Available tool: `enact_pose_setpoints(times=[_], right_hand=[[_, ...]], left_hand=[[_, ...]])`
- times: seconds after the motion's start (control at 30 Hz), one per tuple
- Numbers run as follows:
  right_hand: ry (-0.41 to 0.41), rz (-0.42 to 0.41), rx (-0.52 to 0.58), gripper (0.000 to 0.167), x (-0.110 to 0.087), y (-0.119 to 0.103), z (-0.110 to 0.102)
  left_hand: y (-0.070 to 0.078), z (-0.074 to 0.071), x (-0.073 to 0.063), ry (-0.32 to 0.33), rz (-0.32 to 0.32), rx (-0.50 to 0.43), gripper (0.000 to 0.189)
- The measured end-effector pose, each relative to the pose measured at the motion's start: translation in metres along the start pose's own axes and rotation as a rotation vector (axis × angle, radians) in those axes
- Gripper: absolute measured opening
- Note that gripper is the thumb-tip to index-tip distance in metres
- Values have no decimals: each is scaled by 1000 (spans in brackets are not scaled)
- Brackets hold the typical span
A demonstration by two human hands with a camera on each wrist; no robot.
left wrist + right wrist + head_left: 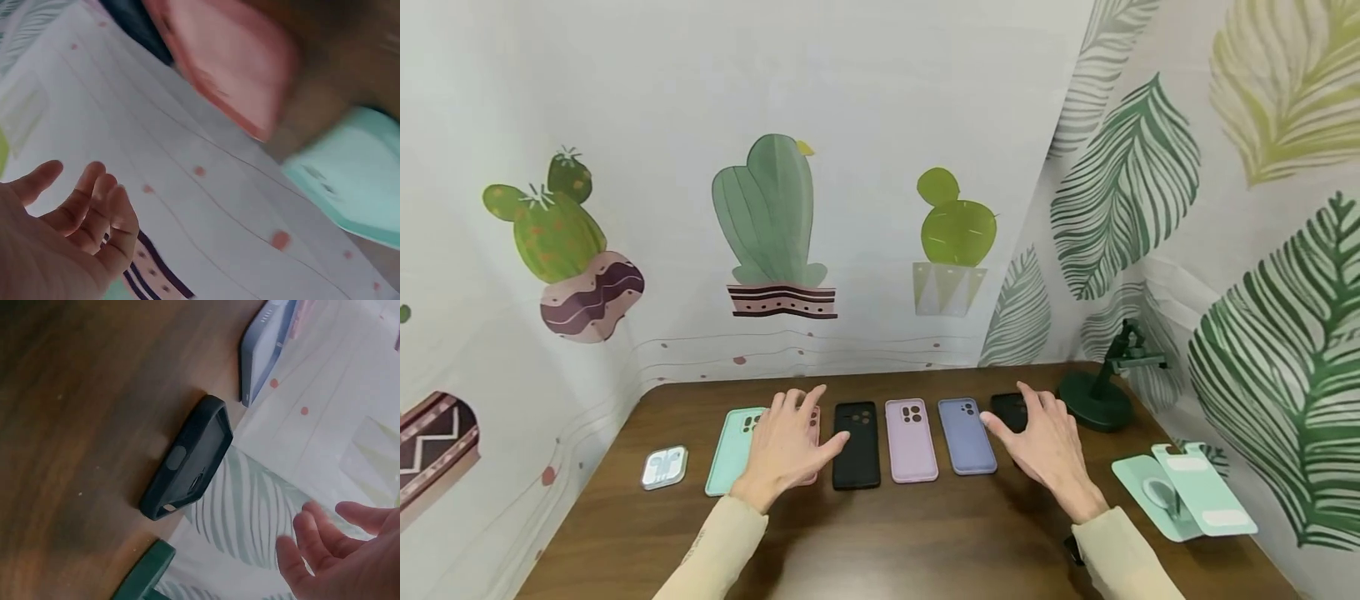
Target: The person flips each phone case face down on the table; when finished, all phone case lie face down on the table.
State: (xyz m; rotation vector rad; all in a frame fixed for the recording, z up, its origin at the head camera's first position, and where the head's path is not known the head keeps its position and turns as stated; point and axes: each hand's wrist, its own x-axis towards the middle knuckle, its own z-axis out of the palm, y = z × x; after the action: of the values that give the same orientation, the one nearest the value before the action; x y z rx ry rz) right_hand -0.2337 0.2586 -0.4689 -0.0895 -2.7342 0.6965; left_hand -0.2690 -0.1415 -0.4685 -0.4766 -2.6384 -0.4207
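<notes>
A row of phone cases lies on the brown table. My left hand (786, 442) hovers over the mint case (724, 458) and the pink case (231, 56), partly covering both in the head view; its fingers are spread and relaxed and hold nothing. A black case (856, 458), a lilac case (913, 450) and a blue-violet case (970, 446) lie between my hands. Above the smaller black case (187, 462) at the row's right end is my right hand (1048, 446), loosely bent and holding nothing. That hand hides part of this case in the head view.
Earphones in a clear square box (664, 467) lie at the left of the table (880, 550). To the right stand a dark green holder (1097, 404) and a mint folding stand (1206, 492). A patterned cloth (865, 100) hangs behind the table.
</notes>
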Motion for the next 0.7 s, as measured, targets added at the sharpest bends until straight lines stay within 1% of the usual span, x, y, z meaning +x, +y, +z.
enact_pose_setpoints(times=[0.1,0.17,0.3,0.4,0.53,0.6,0.7], right_hand=[[-22,44,79,92,-2,4,-6],[-37,75,127,89,-3,7,-10],[-49,139,189,82,-4,13,-16],[-42,170,200,67,-5,21,-19],[-33,193,200,43,-5,30,-23],[-33,208,200,37,-5,35,-24],[-33,226,198,32,-3,40,-23]], left_hand=[[21,3,11,-22,3,-36,80],[35,8,16,-38,1,-96,76],[62,17,23,-64,-15,-174,71],[82,24,26,-91,-18,-200,67],[111,35,31,-130,3,-259,56],[127,42,34,-143,12,-312,49],[151,53,39,-171,20,-408,38]])
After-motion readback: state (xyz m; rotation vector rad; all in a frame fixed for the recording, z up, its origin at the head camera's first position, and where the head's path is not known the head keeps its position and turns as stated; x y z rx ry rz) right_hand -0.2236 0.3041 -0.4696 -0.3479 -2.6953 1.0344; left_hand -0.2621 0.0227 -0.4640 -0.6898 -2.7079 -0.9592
